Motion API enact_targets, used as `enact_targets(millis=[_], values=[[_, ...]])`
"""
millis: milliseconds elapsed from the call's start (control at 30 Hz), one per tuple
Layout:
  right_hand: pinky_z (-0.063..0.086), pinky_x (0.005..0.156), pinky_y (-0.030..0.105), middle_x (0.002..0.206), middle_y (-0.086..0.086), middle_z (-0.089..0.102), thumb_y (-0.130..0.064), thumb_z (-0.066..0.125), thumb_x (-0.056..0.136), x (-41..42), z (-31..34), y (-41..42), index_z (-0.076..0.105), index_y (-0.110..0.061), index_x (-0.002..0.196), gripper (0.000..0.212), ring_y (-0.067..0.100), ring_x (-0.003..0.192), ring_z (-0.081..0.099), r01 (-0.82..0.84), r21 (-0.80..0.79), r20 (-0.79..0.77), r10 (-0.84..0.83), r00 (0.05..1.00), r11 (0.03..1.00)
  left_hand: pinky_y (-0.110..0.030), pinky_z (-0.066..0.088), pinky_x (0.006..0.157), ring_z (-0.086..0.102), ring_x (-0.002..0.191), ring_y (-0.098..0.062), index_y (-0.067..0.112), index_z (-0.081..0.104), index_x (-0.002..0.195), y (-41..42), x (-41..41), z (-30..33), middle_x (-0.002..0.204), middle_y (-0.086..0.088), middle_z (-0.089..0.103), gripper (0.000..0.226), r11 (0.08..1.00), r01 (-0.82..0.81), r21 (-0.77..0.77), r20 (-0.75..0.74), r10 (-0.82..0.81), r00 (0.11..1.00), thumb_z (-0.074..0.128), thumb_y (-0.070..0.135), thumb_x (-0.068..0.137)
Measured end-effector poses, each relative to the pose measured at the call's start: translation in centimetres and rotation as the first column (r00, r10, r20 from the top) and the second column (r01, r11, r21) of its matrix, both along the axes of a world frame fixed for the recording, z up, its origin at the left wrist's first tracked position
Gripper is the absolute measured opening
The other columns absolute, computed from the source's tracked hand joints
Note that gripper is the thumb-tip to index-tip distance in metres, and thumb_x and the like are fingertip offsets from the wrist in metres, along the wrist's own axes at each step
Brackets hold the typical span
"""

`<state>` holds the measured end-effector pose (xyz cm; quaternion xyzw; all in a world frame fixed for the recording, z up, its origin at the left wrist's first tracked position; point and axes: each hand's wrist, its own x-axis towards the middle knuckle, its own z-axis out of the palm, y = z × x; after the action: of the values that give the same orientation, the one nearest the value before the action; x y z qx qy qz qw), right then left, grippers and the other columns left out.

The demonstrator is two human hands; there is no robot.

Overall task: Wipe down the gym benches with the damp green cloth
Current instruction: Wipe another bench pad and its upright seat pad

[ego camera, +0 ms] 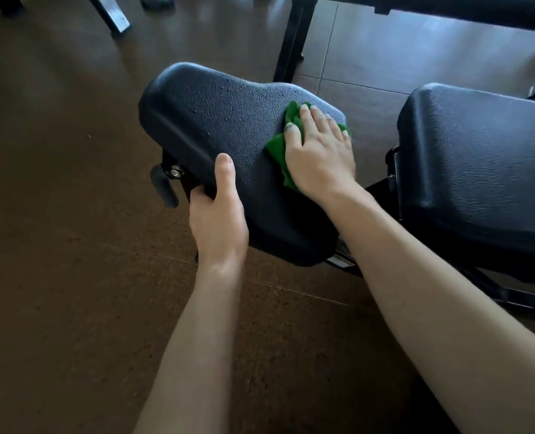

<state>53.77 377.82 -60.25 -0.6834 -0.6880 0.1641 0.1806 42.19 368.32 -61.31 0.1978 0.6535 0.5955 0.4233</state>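
A black padded bench seat (216, 120) fills the middle of the view, its textured top beaded with water drops. My right hand (319, 148) lies flat on the green cloth (277, 148) and presses it onto the seat's far right part; most of the cloth is hidden under the palm. My left hand (217, 211) grips the seat's near left edge, thumb on top and fingers curled underneath. To the right, across a gap, is the bench's larger black back pad (479, 158).
A black adjustment knob (163, 186) sticks out under the seat's left side. Black metal frame legs (291, 42) and another bench (447, 7) stand behind. Brown rubber flooring spreads to the left and front; grey tiles lie beyond the seat.
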Motion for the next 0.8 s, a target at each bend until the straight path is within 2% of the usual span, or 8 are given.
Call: enact_targets(millis=[133,200,267,300,467,567,700,800], values=[[-0.001,0.128,0.042,0.172,-0.004,0.011,-0.046,0.026,0.108,-0.2,-0.7,-3.8,0.02,-0.022,0.163,0.061,0.016,0.158,0.004,0.07,0.008,-0.05,-0.07,0.996,0.997,-0.037,0.055,0.101,0.069,0.105,-0.011,0.025,0.061,0.116,-0.2,-0.1,0.2,0.112,0.012,0.071,0.039,1.0,0.012,-0.003,0.002,-0.012,1.0,0.06,0.058,0.096],[0.001,0.128,0.042,0.171,-0.003,0.013,-0.048,0.026,0.105,0.0,-1.3,-8.0,0.023,-0.022,0.163,0.063,0.016,0.158,0.004,0.086,0.043,-0.096,-0.082,0.992,0.995,-0.027,0.055,0.096,0.067,0.101,-0.005,0.026,0.059,0.116,0.0,0.1,0.4,0.106,0.017,0.067,0.034,1.0,0.019,-0.006,-0.001,-0.019,1.0,0.058,0.056,0.098],[0.002,0.128,0.041,0.171,-0.003,0.015,-0.049,0.025,0.102,0.2,-1.7,-10.1,0.025,-0.021,0.162,0.066,0.017,0.157,0.005,0.075,0.072,-0.139,-0.064,0.988,0.995,-0.012,0.053,0.082,0.063,0.094,0.003,0.027,0.057,0.114,-0.2,0.1,0.4,0.1,0.02,0.064,0.032,1.0,0.016,-0.002,-0.004,-0.016,1.0,0.057,0.055,0.099],[0.002,0.128,0.04,0.171,-0.002,0.016,-0.048,0.028,0.103,0.5,-1.7,-9.6,0.026,-0.021,0.161,0.064,0.017,0.157,0.006,0.074,0.07,-0.153,-0.062,0.986,0.995,-0.011,0.053,0.079,0.064,0.094,0.002,0.027,0.057,0.112,-0.3,0.2,0.4,0.1,0.019,0.064,0.031,1.0,0.021,-0.004,-0.005,-0.021,1.0,0.057,0.056,0.099],[0.007,0.125,0.032,0.17,0.007,0.017,-0.041,0.036,0.108,2.5,-1.3,-0.1,0.025,-0.014,0.162,0.062,0.025,0.155,0.016,0.201,-0.046,-0.26,-0.206,0.943,0.979,-0.037,0.052,0.104,0.066,0.112,-0.012,0.032,0.057,0.102,-0.4,-0.1,0.0,0.113,0.017,0.066,0.032,1.0,0.021,-0.01,-0.012,-0.021,1.0,0.058,0.063,0.094],[0.014,0.122,0.029,0.169,0.007,0.021,-0.042,0.039,0.107,2.7,-1.8,-0.1,0.026,-0.014,0.162,0.063,0.025,0.153,0.023,0.253,-0.064,-0.372,-0.258,0.892,0.965,-0.038,0.049,0.107,0.064,0.115,-0.012,0.03,0.056,0.116,-0.2,-0.1,0.1,0.114,0.018,0.065,0.041,1.0,0.013,-0.01,-0.031,-0.013,0.999,0.057,0.065,0.094],[0.017,0.113,0.016,0.166,0.006,0.029,-0.036,0.043,0.108,2.8,-3.1,-6.4,0.025,-0.01,0.162,0.062,0.018,0.151,0.027,0.278,-0.069,-0.503,-0.274,0.82,0.958,-0.039,0.049,0.107,0.063,0.113,-0.013,0.03,0.055,0.118,0.0,0.4,0.1,0.106,0.021,0.062,0.041,1.0,-0.006,-0.019,-0.021,0.006,1.0,0.054,0.064,0.096],[0.013,0.104,0.007,0.167,0.006,0.025,-0.035,0.041,0.109,2.5,-3.4,-8.8,0.019,-0.009,0.162,0.064,0.016,0.152,0.024,0.26,-0.063,-0.512,-0.255,0.821,0.964,-0.038,0.049,0.108,0.063,0.114,-0.012,0.031,0.055,0.119,0.1,0.5,0.0,0.108,0.021,0.063,0.04,0.999,-0.023,-0.023,-0.005,0.023,1.0,0.055,0.063,0.096]])
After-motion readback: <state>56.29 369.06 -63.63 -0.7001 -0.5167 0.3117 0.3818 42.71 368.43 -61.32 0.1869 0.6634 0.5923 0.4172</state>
